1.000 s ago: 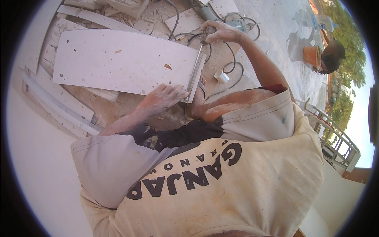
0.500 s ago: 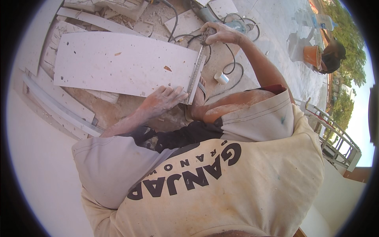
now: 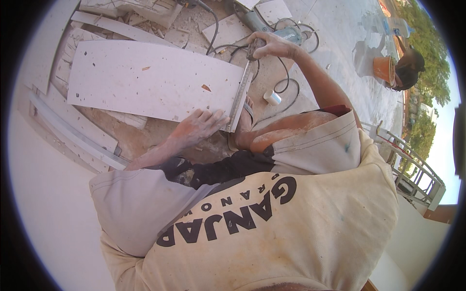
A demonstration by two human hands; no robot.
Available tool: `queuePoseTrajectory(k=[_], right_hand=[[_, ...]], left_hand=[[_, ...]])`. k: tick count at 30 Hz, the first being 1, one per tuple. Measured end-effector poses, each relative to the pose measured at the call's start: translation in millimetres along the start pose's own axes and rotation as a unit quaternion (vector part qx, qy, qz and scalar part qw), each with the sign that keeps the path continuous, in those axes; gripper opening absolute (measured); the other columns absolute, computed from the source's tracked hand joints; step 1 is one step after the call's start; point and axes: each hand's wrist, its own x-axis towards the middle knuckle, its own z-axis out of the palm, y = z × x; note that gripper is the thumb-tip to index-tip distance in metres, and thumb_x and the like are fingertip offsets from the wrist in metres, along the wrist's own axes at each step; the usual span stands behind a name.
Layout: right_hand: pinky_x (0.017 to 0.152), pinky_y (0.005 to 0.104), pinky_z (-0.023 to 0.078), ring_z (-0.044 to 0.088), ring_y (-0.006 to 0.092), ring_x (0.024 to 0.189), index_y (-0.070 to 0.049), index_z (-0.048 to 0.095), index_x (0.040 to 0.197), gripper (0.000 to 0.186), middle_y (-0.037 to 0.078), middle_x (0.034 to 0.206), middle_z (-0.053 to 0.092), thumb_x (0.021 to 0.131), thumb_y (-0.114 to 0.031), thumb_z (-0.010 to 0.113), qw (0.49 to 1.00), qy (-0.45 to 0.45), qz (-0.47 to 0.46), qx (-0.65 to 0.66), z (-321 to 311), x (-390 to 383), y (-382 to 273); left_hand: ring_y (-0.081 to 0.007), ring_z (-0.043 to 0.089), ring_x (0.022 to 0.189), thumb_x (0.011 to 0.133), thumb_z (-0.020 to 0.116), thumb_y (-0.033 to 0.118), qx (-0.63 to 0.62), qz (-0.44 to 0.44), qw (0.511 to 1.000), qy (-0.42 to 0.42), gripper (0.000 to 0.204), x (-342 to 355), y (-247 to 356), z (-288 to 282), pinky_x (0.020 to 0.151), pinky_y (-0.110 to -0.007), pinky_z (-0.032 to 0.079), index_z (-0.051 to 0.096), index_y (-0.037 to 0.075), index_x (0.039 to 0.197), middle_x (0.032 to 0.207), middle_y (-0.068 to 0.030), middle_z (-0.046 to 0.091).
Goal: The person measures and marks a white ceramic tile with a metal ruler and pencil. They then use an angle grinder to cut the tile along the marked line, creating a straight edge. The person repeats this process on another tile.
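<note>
A long white tile (image 3: 145,82) with dark crumbs and a brown chip on it lies in front of me. Across its right end runs a metal try square (image 3: 239,99), its blade marked with graduations. My right hand (image 3: 273,44) is closed around the square's dark handle (image 3: 254,48) at the tile's far edge. At the near edge, my left hand (image 3: 204,122) rests with dusty fingers stretched over the tile, fingertips by the blade's near end. The underside of that hand and its thumb are hidden. My foot (image 3: 247,109) is just beyond the blade.
A teal power tool (image 3: 289,35) lies beyond my right hand, with black cables (image 3: 286,72) looping nearby. A small white roll (image 3: 272,97) stands right of the foot. Broken tiles (image 3: 145,12) and rubble lie behind. Far right, a person (image 3: 410,68) is beside an orange bucket (image 3: 384,69).
The square's blade has shifted slightly rightward, covering more of the tile's end strip. My right fingers have settled a little lower around the handle; the left hand has barely moved.
</note>
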Motion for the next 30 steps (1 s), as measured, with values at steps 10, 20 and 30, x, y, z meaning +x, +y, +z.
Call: queuePoseTrajectory(k=[10, 20, 30], right_hand=[[0.076, 0.0316, 0.052, 0.063, 0.0172, 0.089, -0.007, 0.064, 0.125, 0.057, 0.007, 0.100, 0.067, 0.074, -0.030, 0.074, 0.999, -0.008, 0.035, 0.035, 1.6, -20.6, -1.9], [0.072, 0.0298, 0.051, 0.062, 0.0145, 0.079, -0.004, 0.064, 0.123, 0.054, 0.006, 0.094, 0.068, 0.076, -0.027, 0.074, 0.998, -0.030, 0.018, 0.055, 13.7, -24.8, -9.8], [0.069, 0.0307, 0.053, 0.063, 0.0163, 0.080, -0.003, 0.065, 0.121, 0.058, 0.009, 0.096, 0.068, 0.073, -0.032, 0.078, 0.996, -0.032, 0.013, 0.079, 19.4, -28.1, -7.5]], left_hand=[[-0.0178, 0.055, 0.113, 0.091, 0.056, 0.017, 0.006, 0.012, 1.000, -0.003, 0.061, 0.3, 0.3, 7.8, 0.094, -0.033, 0.048, 0.048, 0.014, 0.151, 0.140, -0.0057, 0.052], [-0.0188, 0.053, 0.120, 0.092, 0.057, 0.016, -0.002, -0.003, 0.998, -0.059, 0.066, -19.3, 4.6, 3.5, 0.099, -0.035, 0.047, 0.042, 0.018, 0.156, 0.146, -0.0063, 0.048], [-0.0216, 0.053, 0.124, 0.093, 0.057, 0.016, -0.008, -0.023, 0.996, -0.091, 0.066, -25.2, 5.1, -2.6, 0.102, -0.038, 0.046, 0.041, 0.018, 0.157, 0.152, -0.0086, 0.045]])
